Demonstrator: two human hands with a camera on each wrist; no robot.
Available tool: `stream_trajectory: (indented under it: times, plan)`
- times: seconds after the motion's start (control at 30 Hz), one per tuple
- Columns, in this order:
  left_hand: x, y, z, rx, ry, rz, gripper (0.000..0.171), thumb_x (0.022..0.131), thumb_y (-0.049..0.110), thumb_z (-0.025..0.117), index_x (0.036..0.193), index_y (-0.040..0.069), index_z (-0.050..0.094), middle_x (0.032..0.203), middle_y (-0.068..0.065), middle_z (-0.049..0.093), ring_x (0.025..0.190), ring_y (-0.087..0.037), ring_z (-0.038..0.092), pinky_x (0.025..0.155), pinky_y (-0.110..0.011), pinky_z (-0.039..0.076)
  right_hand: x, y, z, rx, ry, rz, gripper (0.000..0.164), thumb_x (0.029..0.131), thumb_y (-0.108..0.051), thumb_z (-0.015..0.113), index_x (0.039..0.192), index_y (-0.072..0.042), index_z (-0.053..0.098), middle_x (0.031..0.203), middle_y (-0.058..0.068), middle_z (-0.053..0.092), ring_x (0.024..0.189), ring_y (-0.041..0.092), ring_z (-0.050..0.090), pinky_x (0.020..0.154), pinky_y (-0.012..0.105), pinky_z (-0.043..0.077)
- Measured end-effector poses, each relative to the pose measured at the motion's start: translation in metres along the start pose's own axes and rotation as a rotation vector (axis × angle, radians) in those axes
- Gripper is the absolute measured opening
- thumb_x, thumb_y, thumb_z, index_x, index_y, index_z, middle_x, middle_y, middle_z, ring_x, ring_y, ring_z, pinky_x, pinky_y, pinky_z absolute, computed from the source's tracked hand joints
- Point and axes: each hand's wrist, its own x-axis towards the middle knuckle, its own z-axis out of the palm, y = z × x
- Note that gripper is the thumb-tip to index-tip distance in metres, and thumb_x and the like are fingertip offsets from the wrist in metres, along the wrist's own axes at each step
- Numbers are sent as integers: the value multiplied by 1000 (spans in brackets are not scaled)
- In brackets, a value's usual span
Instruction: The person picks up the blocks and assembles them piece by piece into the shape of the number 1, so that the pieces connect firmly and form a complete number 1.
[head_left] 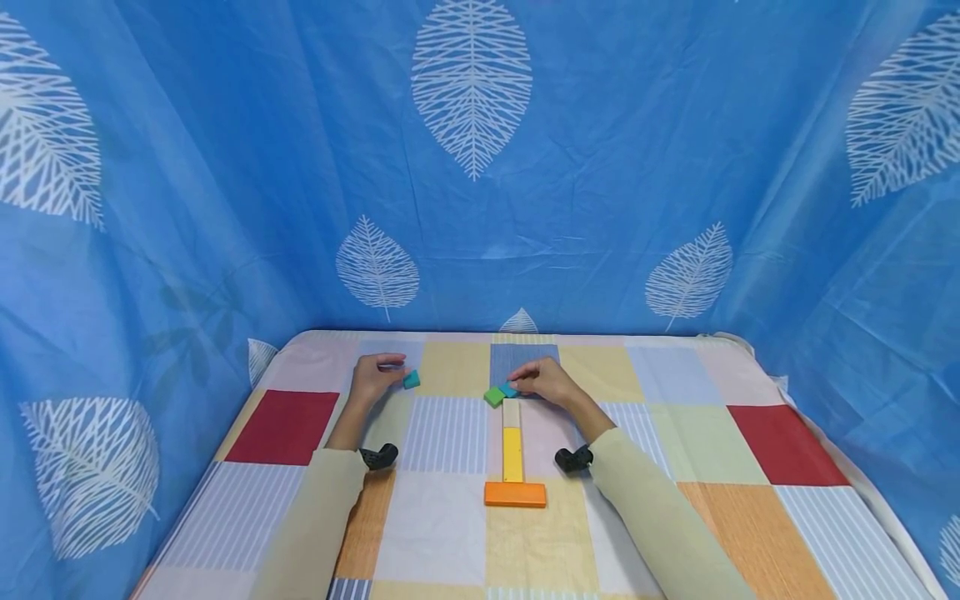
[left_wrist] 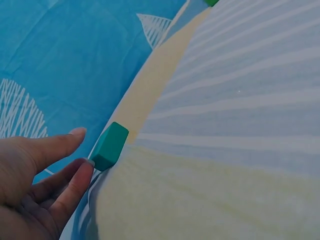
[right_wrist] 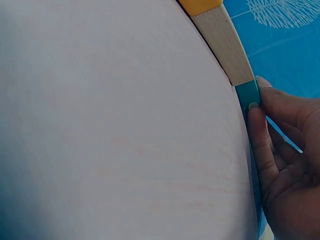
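Note:
My right hand (head_left: 546, 379) pinches a small teal-blue block (right_wrist: 248, 95) between thumb and finger. In the right wrist view that block meets the end of a bare wooden block (right_wrist: 225, 47); in the head view it sits against a green block (head_left: 494, 397). To the left, my left hand (head_left: 372, 377) is beside a teal block (left_wrist: 110, 146) on the cloth. One fingertip touches the block's near end in the left wrist view, while another digit stands apart from it. A yellow block (head_left: 512, 455) continues below the wooden one, down to an orange block (head_left: 515, 495) lying crosswise.
A patchwork cloth (head_left: 430, 525) covers the table. Blue curtains (head_left: 600, 167) with white leaf prints hang behind and on both sides. Black wrist cameras are worn on the left wrist (head_left: 380, 457) and right wrist (head_left: 574, 459).

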Motion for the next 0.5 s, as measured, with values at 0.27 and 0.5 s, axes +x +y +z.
stream_trajectory:
  times: [0.27,0.5]
  plan:
    - [-2,-1,2,48,-27,3,27,87,9,80,111,-4,76,109,-19,75,104,-36,68,94,-47,53,0,0,-1,5,-5,-8,20,95,-13,73,111,0,77,102,11,74,87,18,70,79,32,60]
    - [-8,3,3,60,-72,-35,23,89,9,79,108,-3,77,107,-18,75,108,-35,65,94,-48,52,1,2,-1,9,-12,-9,22,95,-13,73,111,1,76,102,12,74,87,19,71,79,33,60]
